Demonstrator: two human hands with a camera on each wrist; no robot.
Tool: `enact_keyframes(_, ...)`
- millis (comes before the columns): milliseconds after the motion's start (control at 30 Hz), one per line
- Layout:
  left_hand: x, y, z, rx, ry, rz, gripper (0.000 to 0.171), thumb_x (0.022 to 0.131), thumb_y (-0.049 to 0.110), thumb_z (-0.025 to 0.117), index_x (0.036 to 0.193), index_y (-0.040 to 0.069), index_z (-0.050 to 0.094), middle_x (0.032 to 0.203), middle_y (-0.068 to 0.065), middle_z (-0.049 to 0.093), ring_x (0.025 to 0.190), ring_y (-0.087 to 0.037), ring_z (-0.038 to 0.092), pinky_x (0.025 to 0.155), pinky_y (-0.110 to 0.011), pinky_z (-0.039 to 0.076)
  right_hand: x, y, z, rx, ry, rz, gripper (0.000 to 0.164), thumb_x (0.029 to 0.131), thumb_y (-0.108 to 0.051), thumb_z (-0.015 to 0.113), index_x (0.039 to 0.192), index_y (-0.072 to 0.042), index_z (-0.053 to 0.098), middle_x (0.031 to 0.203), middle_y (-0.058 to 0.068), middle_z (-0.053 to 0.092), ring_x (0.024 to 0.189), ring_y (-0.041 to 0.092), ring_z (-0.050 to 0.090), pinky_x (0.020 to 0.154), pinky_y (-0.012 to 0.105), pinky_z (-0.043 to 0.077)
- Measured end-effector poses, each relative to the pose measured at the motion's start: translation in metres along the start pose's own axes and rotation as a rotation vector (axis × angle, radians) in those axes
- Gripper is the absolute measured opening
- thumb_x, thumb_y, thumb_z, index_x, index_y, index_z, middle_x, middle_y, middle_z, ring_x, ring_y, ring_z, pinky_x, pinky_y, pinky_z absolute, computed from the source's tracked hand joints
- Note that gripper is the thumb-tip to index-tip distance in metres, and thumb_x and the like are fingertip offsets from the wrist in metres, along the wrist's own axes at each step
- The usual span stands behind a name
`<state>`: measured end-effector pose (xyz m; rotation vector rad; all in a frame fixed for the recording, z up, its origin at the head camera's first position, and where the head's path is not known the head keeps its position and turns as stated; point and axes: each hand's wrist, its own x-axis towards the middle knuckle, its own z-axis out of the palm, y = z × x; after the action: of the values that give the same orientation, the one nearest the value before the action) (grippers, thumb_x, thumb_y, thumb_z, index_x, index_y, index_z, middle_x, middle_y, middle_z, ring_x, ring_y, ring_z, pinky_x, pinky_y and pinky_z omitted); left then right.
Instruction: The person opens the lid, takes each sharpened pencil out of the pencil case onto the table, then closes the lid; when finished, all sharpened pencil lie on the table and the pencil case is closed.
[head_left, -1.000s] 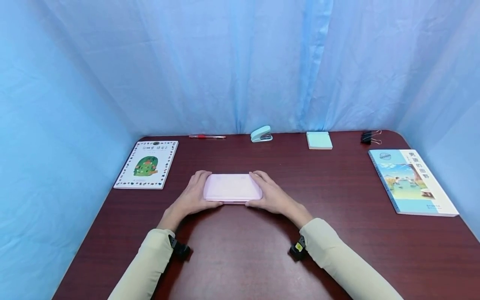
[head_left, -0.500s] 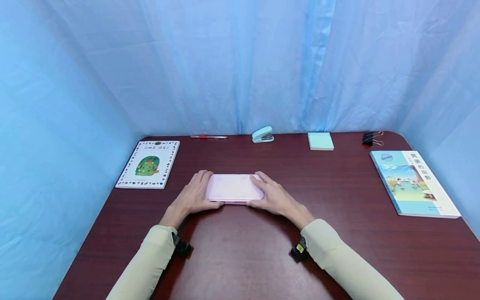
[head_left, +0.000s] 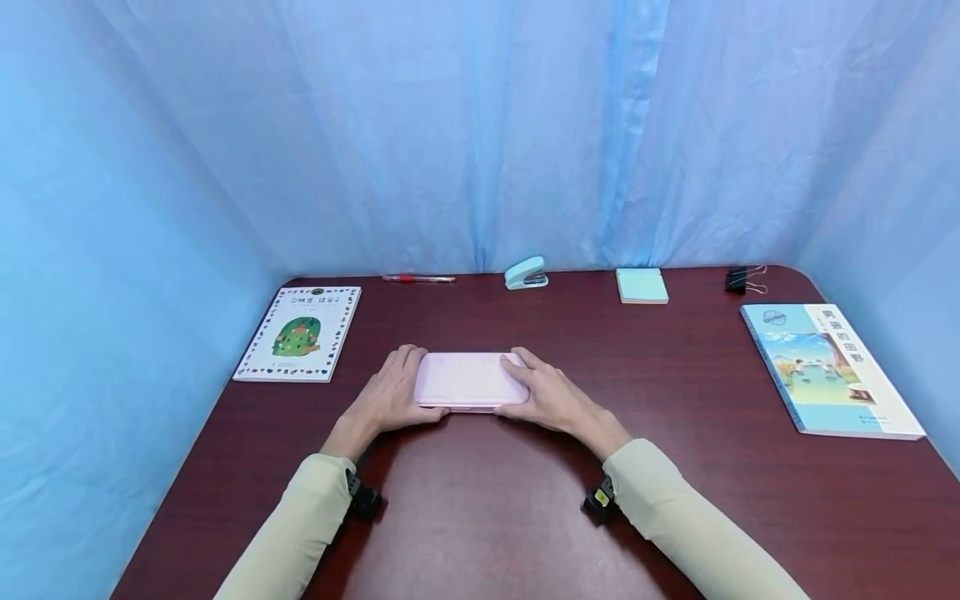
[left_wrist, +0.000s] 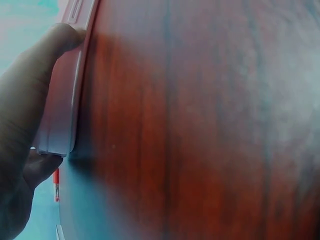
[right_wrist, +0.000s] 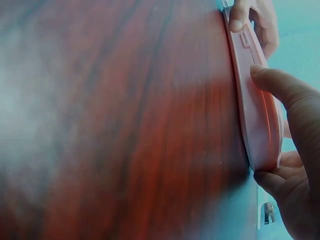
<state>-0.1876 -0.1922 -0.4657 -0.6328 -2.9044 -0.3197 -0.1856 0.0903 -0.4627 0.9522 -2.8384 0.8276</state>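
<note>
A pale pink pencil case (head_left: 471,381) with rounded corners lies flat and closed at the middle of the table. My left hand (head_left: 387,392) grips its left end, thumb (left_wrist: 67,37) on the front side and fingers round the far side. At the right end my right hand (head_left: 553,394) holds it the same way, with one finger bent over the top edge. The right wrist view shows the case's clasp (right_wrist: 245,40) on the front side, between the two thumbs. Part of the far side is hidden by the fingers.
Along the back edge lie a red pen (head_left: 418,278), a mint stapler (head_left: 527,273), a sticky-note pad (head_left: 641,286) and a black binder clip (head_left: 738,280). One book (head_left: 298,335) lies at left, another (head_left: 828,371) at right. Blue curtains (head_left: 480,133) enclose the table.
The head view has shifted slightly. A finger of my right hand has bent further over the top of the case. Both hands keep their grip, and the case stays in place.
</note>
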Motion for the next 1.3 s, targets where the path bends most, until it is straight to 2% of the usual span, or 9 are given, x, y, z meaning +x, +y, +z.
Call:
enact_keyframes(200, -0.0012, 0.0009, 0.0007, -0.012, 0.029, 0.005, 0.093, 0.057, 0.064, 0.068, 0.123, 0.005, 0.043, 0.118, -0.009, 0.044, 0.105, -0.024, 0.044, 0.074, -0.042, 0.049, 0.0000, 0.0001, -0.0018, -0.004, -0.021, 0.009, 0.079, 0.076, -0.050, 0.069, 0.137, -0.007, 0.043, 0.140, 0.018, 0.038, 0.111, 0.031, 0.053, 0.092, 0.041, 0.043)
enact_keyframes(633, -0.0013, 0.0010, 0.0025, -0.003, 0.064, 0.014, 0.092, 0.057, 0.065, 0.068, 0.123, 0.004, 0.045, 0.117, -0.009, 0.045, 0.104, -0.024, 0.045, 0.073, -0.041, 0.050, 0.0017, 0.0038, -0.0025, -0.044, -0.001, -0.042, 0.078, 0.075, -0.050, 0.070, 0.135, -0.007, 0.047, 0.135, 0.019, 0.043, 0.109, 0.030, 0.054, 0.090, 0.040, 0.044)
enact_keyframes(1133, -0.0021, 0.0017, 0.0034, -0.005, 0.081, -0.002, 0.091, 0.057, 0.064, 0.068, 0.122, 0.004, 0.045, 0.117, -0.009, 0.046, 0.104, -0.024, 0.045, 0.072, -0.041, 0.050, 0.0023, 0.0044, -0.0017, -0.061, 0.027, -0.073, 0.076, 0.075, -0.050, 0.070, 0.133, -0.005, 0.049, 0.132, 0.021, 0.046, 0.108, 0.032, 0.055, 0.088, 0.041, 0.045)
enact_keyframes(1300, -0.0018, 0.0017, 0.0031, -0.003, 0.061, -0.010, 0.092, 0.057, 0.065, 0.067, 0.123, 0.005, 0.044, 0.119, -0.009, 0.044, 0.106, -0.024, 0.044, 0.076, -0.041, 0.049, 0.0019, 0.0047, -0.0020, -0.065, 0.002, -0.055, 0.077, 0.076, -0.051, 0.068, 0.135, -0.006, 0.048, 0.135, 0.022, 0.043, 0.111, 0.033, 0.053, 0.090, 0.042, 0.044)
